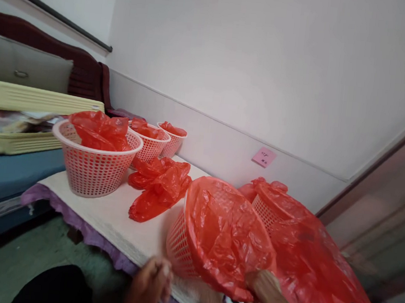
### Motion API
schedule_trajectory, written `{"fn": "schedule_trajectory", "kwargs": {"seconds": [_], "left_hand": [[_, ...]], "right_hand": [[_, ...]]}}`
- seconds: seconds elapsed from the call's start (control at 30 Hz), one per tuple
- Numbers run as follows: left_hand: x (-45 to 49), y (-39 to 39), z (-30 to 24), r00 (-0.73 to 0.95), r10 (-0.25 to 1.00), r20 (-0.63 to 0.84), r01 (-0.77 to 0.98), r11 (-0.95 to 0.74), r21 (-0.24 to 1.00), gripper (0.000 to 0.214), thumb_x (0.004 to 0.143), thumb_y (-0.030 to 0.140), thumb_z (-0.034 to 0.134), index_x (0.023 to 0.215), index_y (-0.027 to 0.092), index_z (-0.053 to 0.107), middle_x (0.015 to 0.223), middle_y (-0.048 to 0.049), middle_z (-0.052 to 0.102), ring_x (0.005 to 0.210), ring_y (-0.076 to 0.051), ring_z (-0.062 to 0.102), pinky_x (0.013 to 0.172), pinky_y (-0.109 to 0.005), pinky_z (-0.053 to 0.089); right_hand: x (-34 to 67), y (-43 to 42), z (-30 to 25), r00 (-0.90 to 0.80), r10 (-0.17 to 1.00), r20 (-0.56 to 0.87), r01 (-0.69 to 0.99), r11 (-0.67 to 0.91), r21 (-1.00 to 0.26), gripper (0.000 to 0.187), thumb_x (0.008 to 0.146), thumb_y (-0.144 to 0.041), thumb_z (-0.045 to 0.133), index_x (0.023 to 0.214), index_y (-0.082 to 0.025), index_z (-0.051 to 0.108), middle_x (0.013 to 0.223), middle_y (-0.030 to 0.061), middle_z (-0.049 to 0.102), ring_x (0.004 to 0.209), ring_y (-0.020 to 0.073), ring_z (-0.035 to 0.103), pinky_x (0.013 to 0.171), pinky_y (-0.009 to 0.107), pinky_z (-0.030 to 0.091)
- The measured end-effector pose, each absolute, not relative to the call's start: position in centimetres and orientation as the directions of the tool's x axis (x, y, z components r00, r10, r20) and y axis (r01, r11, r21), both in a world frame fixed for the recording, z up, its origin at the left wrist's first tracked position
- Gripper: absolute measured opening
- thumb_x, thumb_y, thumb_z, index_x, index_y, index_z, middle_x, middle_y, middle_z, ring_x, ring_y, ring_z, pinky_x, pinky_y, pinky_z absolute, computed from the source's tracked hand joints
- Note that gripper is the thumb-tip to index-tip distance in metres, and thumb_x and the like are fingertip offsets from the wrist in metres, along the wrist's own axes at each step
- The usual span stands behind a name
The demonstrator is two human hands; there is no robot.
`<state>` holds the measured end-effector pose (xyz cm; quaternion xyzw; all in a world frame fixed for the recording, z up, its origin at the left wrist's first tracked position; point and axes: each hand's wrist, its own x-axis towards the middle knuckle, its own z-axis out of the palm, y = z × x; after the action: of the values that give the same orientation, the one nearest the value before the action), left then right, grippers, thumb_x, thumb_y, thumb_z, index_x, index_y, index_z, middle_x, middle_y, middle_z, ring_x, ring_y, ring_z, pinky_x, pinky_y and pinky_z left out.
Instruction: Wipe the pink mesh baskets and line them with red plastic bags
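White cloth (109, 216) beside pale wall (233, 63); right hand (270, 293) gripping red bag (230, 231), left hand (150, 283) clenched.

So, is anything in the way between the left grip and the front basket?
Nothing visible stands between the left grip and the front basket; the loose red bag lies farther back.
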<state>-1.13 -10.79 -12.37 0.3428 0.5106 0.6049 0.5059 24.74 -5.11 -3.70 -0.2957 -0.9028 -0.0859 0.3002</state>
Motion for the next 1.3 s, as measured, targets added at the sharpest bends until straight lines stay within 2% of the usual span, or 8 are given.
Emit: {"fn": "schedule_trajectory", "kwargs": {"seconds": [0.1,0.23,0.33,0.5,0.8,1.0,1.2,1.3], "left_hand": [[-3.5,-6.8,-8.5,-0.290,0.957,0.013,-0.375,-0.126,0.919,0.037,0.086,0.056,0.050,0.083,0.019,0.052,0.071,0.0021,0.058,0.057,-0.011,0.056,0.055,-0.025,0.049],[-4.8,-4.2,-4.5,-0.316,0.944,0.091,-0.294,-0.188,0.937,0.040,0.078,0.056,0.060,0.083,0.018,0.051,0.068,0.0032,0.056,0.054,-0.011,0.056,0.048,-0.023,0.049],[-4.6,-3.6,-3.8,-0.323,0.939,0.118,-0.241,-0.202,0.949,0.039,0.071,0.050,0.071,0.079,0.018,0.049,0.062,0.0066,0.052,0.047,-0.009,0.053,0.041,-0.020,0.046],[-4.4,-3.4,-4.5,-0.306,0.945,0.113,-0.267,-0.199,0.943,0.037,0.074,0.049,0.068,0.073,0.019,0.046,0.054,0.0094,0.048,0.039,-0.007,0.048,0.037,-0.018,0.044],[-4.1,-3.9,-4.6,-0.213,0.977,-0.010,-0.520,-0.105,0.848,0.035,0.075,0.047,0.067,0.071,0.018,0.049,0.055,0.0072,0.051,0.044,-0.006,0.049,0.044,-0.019,0.043],[-3.9,-4.1,-4.6,-0.110,0.992,-0.055,-0.665,-0.033,0.746,0.021,0.078,0.035,0.065,0.076,0.019,0.052,0.065,0.0019,0.063,0.058,-0.011,0.062,0.056,-0.022,0.046],[-4.1,-4.5,-4.0,-0.058,0.996,-0.071,-0.681,0.012,0.732,0.028,0.088,0.046,0.052,0.081,0.019,0.054,0.061,0.0025,0.063,0.052,-0.011,0.060,0.052,-0.021,0.046],[-3.7,-4.9,-3.9,-0.096,0.994,-0.042,-0.678,-0.034,0.735,0.027,0.083,0.043,0.062,0.077,0.018,0.054,0.058,0.0053,0.060,0.046,-0.008,0.054,0.046,-0.018,0.041]], "right_hand": [[24.0,-5.3,-3.8,-0.674,0.444,0.590,0.567,0.823,0.029,0.005,0.091,-0.024,0.049,0.095,-0.022,0.052,0.081,0.0016,0.061,0.072,0.0156,0.058,0.070,0.028,0.048],[23.5,-5.4,-3.7,-0.686,0.416,0.597,0.563,0.823,0.073,0.010,0.091,-0.024,0.049,0.101,-0.023,0.052,0.080,0.0022,0.063,0.073,0.0178,0.060,0.073,0.031,0.048],[23.3,-5.3,-3.6,-0.692,0.416,0.590,0.572,0.814,0.097,0.012,0.092,-0.024,0.048,0.103,-0.024,0.051,0.082,0.0032,0.064,0.074,0.0193,0.062,0.073,0.033,0.047],[23.1,-5.3,-3.6,-0.725,0.292,0.623,0.509,0.837,0.201,0.012,0.092,-0.027,0.044,0.101,-0.022,0.051,0.076,0.0032,0.063,0.067,0.0187,0.060,0.068,0.032,0.045],[23.5,-5.0,-4.3,-0.696,0.395,0.600,0.560,0.821,0.109,0.010,0.092,-0.026,0.047,0.101,-0.022,0.051,0.080,0.0032,0.063,0.071,0.0187,0.060,0.072,0.033,0.046],[24.1,-4.7,-5.3,-0.685,0.382,0.621,0.557,0.823,0.108,0.014,0.093,-0.030,0.046,0.103,-0.023,0.053,0.081,0.0040,0.063,0.073,0.0200,0.060,0.074,0.034,0.045],[23.8,-5.3,-5.0,-0.684,0.443,0.579,0.567,0.823,0.041,0.009,0.089,-0.024,0.050,0.097,-0.022,0.052,0.079,0.0033,0.060,0.071,0.0189,0.057,0.071,0.033,0.045],[23.5,-5.8,-4.5,-0.691,0.442,0.572,0.553,0.833,0.024,0.007,0.088,-0.022,0.050,0.095,-0.022,0.050,0.078,0.0027,0.059,0.069,0.0178,0.056,0.068,0.031,0.045]]}}
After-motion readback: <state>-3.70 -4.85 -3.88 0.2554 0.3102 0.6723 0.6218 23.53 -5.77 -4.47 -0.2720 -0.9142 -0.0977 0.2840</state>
